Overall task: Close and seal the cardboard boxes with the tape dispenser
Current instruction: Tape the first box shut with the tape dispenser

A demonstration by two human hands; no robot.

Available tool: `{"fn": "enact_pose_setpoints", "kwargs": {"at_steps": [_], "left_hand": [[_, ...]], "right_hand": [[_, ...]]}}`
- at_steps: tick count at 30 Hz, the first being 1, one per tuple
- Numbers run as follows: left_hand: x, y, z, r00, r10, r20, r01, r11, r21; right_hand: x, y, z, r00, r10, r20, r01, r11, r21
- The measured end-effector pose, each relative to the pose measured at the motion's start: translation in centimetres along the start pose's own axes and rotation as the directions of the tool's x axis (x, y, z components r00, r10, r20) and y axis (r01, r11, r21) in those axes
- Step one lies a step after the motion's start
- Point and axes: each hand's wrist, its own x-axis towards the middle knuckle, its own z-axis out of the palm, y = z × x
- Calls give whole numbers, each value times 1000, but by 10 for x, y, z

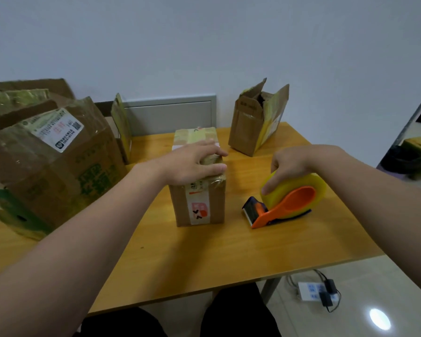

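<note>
Nearest us, our dark-clad legs (pixel 238 312) sit under the front edge of the wooden table (pixel 204 259), and a white power strip (pixel 311 290) with plugged adapters lies on the floor to the right. Midway across the table the small cardboard box (pixel 199 205) stands upright, flaps closed and old tape across its top. Our left hand (pixel 195 164) lies flat on that top with fingers stretched out, pressing down and grasping nothing. Just to the right, apart from the box, the tape dispenser (pixel 287 205) rests on the table, and our right hand (pixel 289 164) curls over its yellowish roll and grips it. On the left a large battered box (pixel 51 171) with a shipping label crowds that side, close beside our left forearm. Farther back on the right a tall open box (pixel 253 127) stands with its flaps up, well apart from the dispenser. A grey wall panel (pixel 170 115) sits behind the table's far edge.
</note>
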Motion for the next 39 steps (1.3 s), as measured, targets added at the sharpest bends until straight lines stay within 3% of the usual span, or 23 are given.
{"fn": "enact_pose_setpoints", "kwargs": {"at_steps": [4,9,12,14,16,18,21,26,28,31,36,39], "left_hand": [[1,2,4,999,5,-44,2,988,158],[5,5,20,971,119,-206,-34,926,376],[6,3,25,951,152,-269,-36,919,393],[7,2,26,942,168,-291,-42,918,393],[7,2,27,932,165,-322,-23,916,401],[4,2,28,923,139,-359,27,907,421],[-7,-9,21,911,122,-395,12,948,319],[-26,-41,14,942,136,-307,-149,989,-20],[-27,-46,20,931,178,-320,-199,979,-34],[-26,-54,36,864,271,-425,-308,951,-21],[-27,-73,69,660,326,-677,-388,919,65],[-27,-79,68,638,373,-674,-421,902,100]], "right_hand": [[-1,-10,0,994,98,39,-93,990,-110],[-1,-20,3,990,139,33,-133,980,-146],[-2,-33,5,972,-28,-234,-8,988,-153],[-3,-51,13,854,-158,-496,176,984,-10],[-6,-74,23,711,-132,-691,413,874,257],[-9,-93,34,647,-10,-763,555,693,461],[-5,-108,52,642,35,-766,608,584,537],[17,-112,85,593,-86,-800,641,651,406],[22,-106,96,574,-122,-809,669,641,378],[26,-95,105,549,-191,-814,695,646,317],[28,-97,112,548,-188,-815,712,616,337],[26,-97,110,571,-192,-798,707,608,360]]}}
